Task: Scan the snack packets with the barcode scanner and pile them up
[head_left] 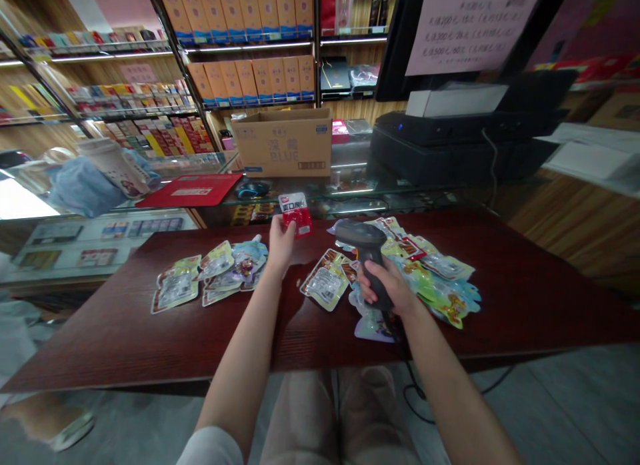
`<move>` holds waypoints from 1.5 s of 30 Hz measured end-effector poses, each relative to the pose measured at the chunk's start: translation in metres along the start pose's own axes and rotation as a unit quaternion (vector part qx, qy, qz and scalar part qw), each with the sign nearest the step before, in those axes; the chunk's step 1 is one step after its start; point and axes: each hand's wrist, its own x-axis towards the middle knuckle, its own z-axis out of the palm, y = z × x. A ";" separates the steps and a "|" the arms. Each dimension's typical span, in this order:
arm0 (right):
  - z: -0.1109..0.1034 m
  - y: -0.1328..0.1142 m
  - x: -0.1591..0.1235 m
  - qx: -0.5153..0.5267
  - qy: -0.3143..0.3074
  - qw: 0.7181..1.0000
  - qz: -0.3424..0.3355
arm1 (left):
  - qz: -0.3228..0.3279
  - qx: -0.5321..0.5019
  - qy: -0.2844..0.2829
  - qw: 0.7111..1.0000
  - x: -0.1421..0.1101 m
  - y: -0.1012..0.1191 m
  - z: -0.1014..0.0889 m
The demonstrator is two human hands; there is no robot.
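Observation:
My left hand grips a small red and white snack packet above the dark red table, printed side toward me. In my right hand is a black barcode scanner, fingers wrapped round its handle and its head pointing left toward the packet. Under and around the scanner lies a heap of colourful snack packets. A single yellow-edged packet rests between my hands. Left of my left forearm sits a smaller group of similar packets.
Behind the table, a glass counter holds an open cardboard box, a red folder, a computer mouse and a black printer-like machine. The scanner's cable hangs off the front edge. Another person's foot shows at lower left.

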 end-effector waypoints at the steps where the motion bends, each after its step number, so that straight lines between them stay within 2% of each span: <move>1: -0.001 -0.001 0.000 0.006 -0.001 1.000 0.000 | 0.015 0.040 0.006 0.999 0.001 0.002 -0.005; 6: -0.005 -0.001 -0.001 0.023 -0.005 1.000 -0.001 | 0.025 0.234 0.029 0.971 0.004 0.016 -0.047; 10: -0.007 0.001 -0.001 0.021 -0.006 1.000 -0.008 | 0.007 0.368 0.043 0.929 -0.002 0.023 -0.086; 14: -0.008 0.002 0.001 0.028 -0.017 0.999 -0.016 | -0.008 0.466 0.062 0.882 -0.009 0.020 -0.120; 18: -0.009 -0.001 0.000 0.022 -0.018 0.999 -0.015 | -0.017 0.524 0.057 0.849 -0.014 0.016 -0.141; 22: -0.007 -0.008 -0.004 -0.015 -0.006 1.000 -0.019 | -0.023 0.572 0.055 0.818 -0.018 0.015 -0.149; 26: -0.010 -0.018 -0.009 -0.064 0.025 0.997 -0.030 | -0.003 0.618 0.062 0.783 -0.022 0.013 -0.151; 30: -0.026 -0.030 -0.012 -0.104 0.086 0.990 -0.042 | -0.007 0.619 0.095 0.780 -0.027 0.014 -0.149; 33: -0.054 -0.043 -0.013 -0.133 0.154 0.978 -0.055 | 0.000 0.610 0.125 0.782 -0.033 0.021 -0.144; 35: -0.078 -0.051 -0.013 -0.152 0.192 0.967 -0.068 | 0.028 0.606 0.147 0.781 -0.038 0.029 -0.137; 37: -0.102 -0.054 -0.013 -0.153 0.225 0.959 -0.075 | 0.069 0.594 0.145 0.788 -0.041 0.035 -0.127; 39: -0.121 -0.052 -0.013 -0.129 0.252 0.957 -0.066 | 0.105 0.566 0.115 0.810 -0.044 0.039 -0.114; 41: -0.132 -0.045 -0.012 -0.112 0.278 0.952 -0.053 | 0.137 0.519 0.057 0.842 -0.045 0.038 -0.096; 43: -0.135 -0.037 -0.011 -0.109 0.293 0.949 -0.038 | 0.160 0.459 -0.028 0.873 -0.048 0.032 -0.074; 45: -0.134 -0.031 -0.009 -0.111 0.289 0.951 -0.023 | 0.155 0.409 -0.133 0.889 -0.051 0.022 -0.052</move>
